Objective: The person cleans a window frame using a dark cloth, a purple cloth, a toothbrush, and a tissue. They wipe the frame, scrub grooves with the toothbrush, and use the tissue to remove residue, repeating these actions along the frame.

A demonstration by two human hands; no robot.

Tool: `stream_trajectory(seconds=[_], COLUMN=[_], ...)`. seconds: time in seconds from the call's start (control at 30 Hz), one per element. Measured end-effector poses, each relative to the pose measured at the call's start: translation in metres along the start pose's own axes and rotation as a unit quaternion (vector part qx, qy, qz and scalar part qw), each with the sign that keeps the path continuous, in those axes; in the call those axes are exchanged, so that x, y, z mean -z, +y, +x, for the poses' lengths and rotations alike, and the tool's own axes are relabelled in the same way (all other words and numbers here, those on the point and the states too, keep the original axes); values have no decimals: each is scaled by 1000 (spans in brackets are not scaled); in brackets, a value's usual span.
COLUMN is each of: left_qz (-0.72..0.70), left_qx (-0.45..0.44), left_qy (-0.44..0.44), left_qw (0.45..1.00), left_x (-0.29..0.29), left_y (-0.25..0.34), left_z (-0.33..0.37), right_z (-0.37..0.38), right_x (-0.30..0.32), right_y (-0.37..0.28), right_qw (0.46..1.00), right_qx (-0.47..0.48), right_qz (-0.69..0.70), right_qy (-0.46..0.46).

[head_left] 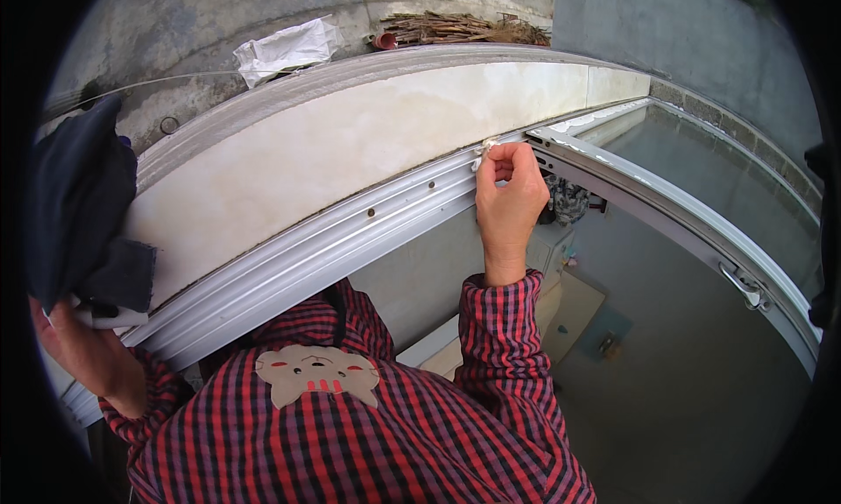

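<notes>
Pinching: right hand [512,196], thumb and fingertips pressed together on a small white wad [484,152]; looks like tissue or cloth, but the fingers cover much of it, so material uncertain.
Wad position: at the outer side of the window track [298,252], just beside the near corner of the window sash [648,183].
Left hand [92,359]: near the lower left end of the track, at the bottom edge of a hanging dark cloth [83,206]; fingers largely hidden, cannot tell whether they grip.
Track form: pale, long parallel grooves, dark round spots along it; runs diagonally from lower left to upper centre.
Sash fitting: metal handle [743,287], toward the right.
Ledge [350,145]: pale, smooth, bordering the track's outer side.
Ground outside: crumpled white sheet [289,50]; to its right, reddish pot [385,41] beside a pile of sticks [464,28].
Garment [385,443]: red-and-black check, animal-face patch [317,374] at the front.
</notes>
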State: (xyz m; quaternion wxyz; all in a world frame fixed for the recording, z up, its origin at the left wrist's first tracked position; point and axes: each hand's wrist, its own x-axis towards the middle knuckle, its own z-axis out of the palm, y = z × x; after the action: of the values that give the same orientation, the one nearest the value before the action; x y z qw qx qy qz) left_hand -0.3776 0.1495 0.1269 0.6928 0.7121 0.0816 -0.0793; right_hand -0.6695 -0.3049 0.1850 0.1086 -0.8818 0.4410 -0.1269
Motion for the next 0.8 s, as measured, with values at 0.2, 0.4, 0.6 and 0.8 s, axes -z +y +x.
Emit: stream_trajectory(seconds=[0.2, 0.4, 0.6, 0.8], left_qz=[48, 92, 49, -57], left_qx=[-23, -65, -53, -44], left_qy=[-6, -26, -35, -80], left_qw=[999, 993, 997, 994], left_x=[2, -20, -38, -57], left_y=[-3, 8, 14, 5], left_z=[12, 14, 14, 8], right_z=[-49, -18, 12, -48], right_x=[-16, -4, 1, -27], right_y=[-69, -32, 16, -69], right_qw=[990, 989, 997, 992], right_qx=[97, 131, 58, 112], right_qz=[88, 37, -53, 44], right_qy=[-61, -51, 8, -21])
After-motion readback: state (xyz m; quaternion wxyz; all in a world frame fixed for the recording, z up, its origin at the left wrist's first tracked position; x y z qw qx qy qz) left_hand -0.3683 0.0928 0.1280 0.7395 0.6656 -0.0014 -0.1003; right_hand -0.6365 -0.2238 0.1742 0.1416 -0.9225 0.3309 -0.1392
